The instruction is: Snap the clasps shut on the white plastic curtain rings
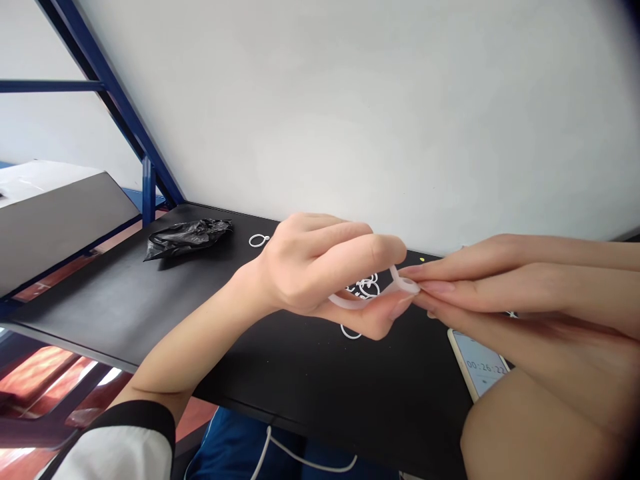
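Observation:
A white plastic ring point(350, 303) with a small round eyelet point(408, 285) is held above the black table. My left hand point(320, 267) is closed on it, the thumb below and the bent fingers over the top. From the right, my right hand point(520, 287) reaches in with its fingertips pinched together at the eyelet's edge. Whether something tiny is also between those fingertips is hidden. Behind and under the left hand lie several white rings and small white pieces point(369, 287) on the table, partly covered by the fingers. One more ring point(259, 241) lies beyond my left wrist.
A crumpled black plastic bag point(190, 237) sits on the black table point(125, 293) at the left. The phone point(480, 363) with a running timer lies under my right forearm. A white cable point(300, 457) hangs over my lap. Blue metal framing point(115, 107) and a pale wall point(350, 113) stand behind.

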`<state>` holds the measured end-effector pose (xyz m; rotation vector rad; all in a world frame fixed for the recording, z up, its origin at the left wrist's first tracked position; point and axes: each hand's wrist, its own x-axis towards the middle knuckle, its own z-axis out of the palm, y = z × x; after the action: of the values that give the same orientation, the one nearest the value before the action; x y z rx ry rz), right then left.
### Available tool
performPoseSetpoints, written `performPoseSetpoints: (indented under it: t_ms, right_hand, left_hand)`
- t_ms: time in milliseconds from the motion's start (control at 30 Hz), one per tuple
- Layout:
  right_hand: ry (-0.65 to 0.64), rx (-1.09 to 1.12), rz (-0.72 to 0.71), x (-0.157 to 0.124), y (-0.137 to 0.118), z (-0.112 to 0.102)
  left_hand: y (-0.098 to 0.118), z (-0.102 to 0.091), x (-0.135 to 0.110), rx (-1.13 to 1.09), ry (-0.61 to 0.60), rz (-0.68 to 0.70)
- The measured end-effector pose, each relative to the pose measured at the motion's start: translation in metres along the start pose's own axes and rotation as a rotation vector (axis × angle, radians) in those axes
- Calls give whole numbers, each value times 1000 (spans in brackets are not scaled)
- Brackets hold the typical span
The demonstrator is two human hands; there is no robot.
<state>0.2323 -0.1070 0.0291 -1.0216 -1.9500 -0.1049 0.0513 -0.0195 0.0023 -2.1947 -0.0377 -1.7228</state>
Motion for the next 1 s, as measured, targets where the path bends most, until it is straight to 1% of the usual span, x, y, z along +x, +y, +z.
performPoseSetpoints:
  t_ms: [67, 133, 267, 400, 467, 533, 667, 800, 1000]
  right_hand:
    - [37, -4, 15, 0, 0, 0]
    - [44, -9, 20, -1, 0, 0]
    - [17, -5, 4, 0, -1, 1]
    - [56, -9, 13, 1, -2, 1]
    - [26, -19, -10, 2, -1, 0]
    - [-39, -34, -45, 3, 2, -3]
    - [-119, -28, -105, 6, 10, -8]
    - [-127, -32, -153, 7, 17, -9]
    - [-131, -56, -161, 9, 16, -10]
  left_hand:
    - [0, 0, 0, -3, -7, -4]
    - [0, 0, 0, -4, -7, -3]
    - [0, -1, 1, 2, -19, 0]
    - [-1, -1, 2, 44, -27, 3]
    - [-1, -1, 3, 65, -28, 4]
    - [-1, -1, 3, 67, -31, 4]
    - [-2, -2, 2, 25, -35, 9]
    - [-2, -3, 0, -18, -67, -15]
    - [-2, -3, 0, -71, -105, -86]
